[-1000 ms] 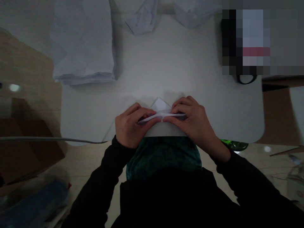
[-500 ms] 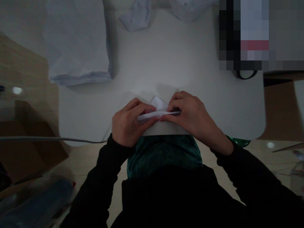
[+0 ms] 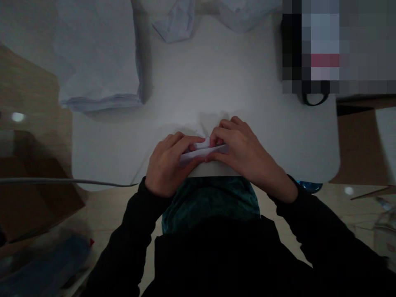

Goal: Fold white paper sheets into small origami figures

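A folded white paper [image 3: 213, 167] lies at the near edge of the white table [image 3: 216, 82]. My left hand [image 3: 165, 167] pinches its folded upper layers from the left, fingers curled. From the right, my right hand [image 3: 244, 150] pinches the same fold, its fingertips nearly meeting those of the left hand at the middle. Most of the small folded flap is hidden under my fingers.
A thick stack of white sheets [image 3: 99, 57] lies at the table's far left. Crumpled white papers [image 3: 176, 20] sit at the far edge. A dark ring-shaped object [image 3: 314, 99] is at the right. A grey cable [image 3: 62, 180] runs along the left; a brown box [image 3: 34, 194] stands on the floor.
My right hand has slid left along the fold toward the left hand. The pointed paper flap that showed between the hands is now almost covered by my fingers.
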A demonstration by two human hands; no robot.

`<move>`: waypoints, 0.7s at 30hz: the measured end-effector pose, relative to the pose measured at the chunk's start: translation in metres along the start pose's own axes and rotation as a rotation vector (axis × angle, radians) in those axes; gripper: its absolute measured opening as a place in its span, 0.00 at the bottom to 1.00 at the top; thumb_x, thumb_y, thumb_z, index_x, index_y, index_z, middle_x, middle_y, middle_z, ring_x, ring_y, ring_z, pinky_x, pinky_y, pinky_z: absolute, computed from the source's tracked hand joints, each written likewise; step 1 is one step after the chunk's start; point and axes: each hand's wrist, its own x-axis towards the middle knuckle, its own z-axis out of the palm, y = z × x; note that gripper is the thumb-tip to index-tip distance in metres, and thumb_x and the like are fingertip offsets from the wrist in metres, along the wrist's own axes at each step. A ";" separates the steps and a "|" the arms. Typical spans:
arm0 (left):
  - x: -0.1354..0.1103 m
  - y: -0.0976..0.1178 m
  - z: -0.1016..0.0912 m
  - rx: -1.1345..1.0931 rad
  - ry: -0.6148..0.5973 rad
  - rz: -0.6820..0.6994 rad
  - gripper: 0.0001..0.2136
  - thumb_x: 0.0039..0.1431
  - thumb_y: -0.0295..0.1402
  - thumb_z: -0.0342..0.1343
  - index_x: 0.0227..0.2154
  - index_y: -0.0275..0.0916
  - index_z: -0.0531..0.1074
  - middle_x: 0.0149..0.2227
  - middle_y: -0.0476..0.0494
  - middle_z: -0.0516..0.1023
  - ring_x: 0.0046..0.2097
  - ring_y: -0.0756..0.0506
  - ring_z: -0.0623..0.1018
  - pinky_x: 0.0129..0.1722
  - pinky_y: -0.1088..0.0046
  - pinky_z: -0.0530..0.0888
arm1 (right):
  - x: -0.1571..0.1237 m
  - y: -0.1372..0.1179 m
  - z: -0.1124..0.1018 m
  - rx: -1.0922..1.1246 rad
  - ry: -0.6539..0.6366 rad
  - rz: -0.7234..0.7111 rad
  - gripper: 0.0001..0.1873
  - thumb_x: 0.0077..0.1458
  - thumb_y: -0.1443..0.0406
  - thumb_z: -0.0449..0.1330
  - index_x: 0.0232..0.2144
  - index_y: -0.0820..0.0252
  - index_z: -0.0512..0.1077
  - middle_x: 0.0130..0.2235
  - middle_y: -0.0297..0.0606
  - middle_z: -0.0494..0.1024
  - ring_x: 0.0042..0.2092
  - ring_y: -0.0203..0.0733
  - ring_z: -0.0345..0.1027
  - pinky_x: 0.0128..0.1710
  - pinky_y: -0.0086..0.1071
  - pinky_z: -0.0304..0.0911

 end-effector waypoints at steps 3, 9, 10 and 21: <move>-0.003 0.001 0.001 0.017 0.000 -0.004 0.14 0.61 0.39 0.61 0.49 0.44 0.73 0.43 0.45 0.78 0.43 0.43 0.75 0.44 0.64 0.69 | -0.003 0.002 0.003 0.021 0.024 0.002 0.10 0.54 0.59 0.68 0.34 0.57 0.72 0.38 0.40 0.73 0.43 0.49 0.61 0.42 0.39 0.54; -0.008 0.007 -0.004 0.031 -0.065 -0.061 0.14 0.62 0.36 0.60 0.50 0.46 0.73 0.45 0.46 0.78 0.45 0.41 0.73 0.44 0.62 0.66 | -0.013 0.010 0.003 0.021 0.093 0.047 0.12 0.53 0.57 0.68 0.35 0.56 0.72 0.40 0.40 0.72 0.45 0.51 0.60 0.43 0.41 0.54; -0.008 0.007 -0.004 0.032 -0.074 -0.067 0.13 0.62 0.36 0.60 0.50 0.46 0.73 0.46 0.46 0.78 0.45 0.41 0.73 0.44 0.62 0.66 | -0.015 0.012 0.002 0.014 0.101 0.057 0.12 0.53 0.57 0.68 0.35 0.56 0.72 0.40 0.40 0.72 0.45 0.51 0.60 0.43 0.42 0.55; -0.028 0.003 -0.005 -0.052 0.006 -0.074 0.09 0.65 0.34 0.55 0.45 0.43 0.75 0.44 0.46 0.80 0.46 0.42 0.74 0.46 0.61 0.68 | -0.026 0.032 -0.001 0.048 0.171 0.131 0.12 0.52 0.56 0.67 0.33 0.56 0.72 0.39 0.40 0.71 0.44 0.52 0.61 0.44 0.43 0.55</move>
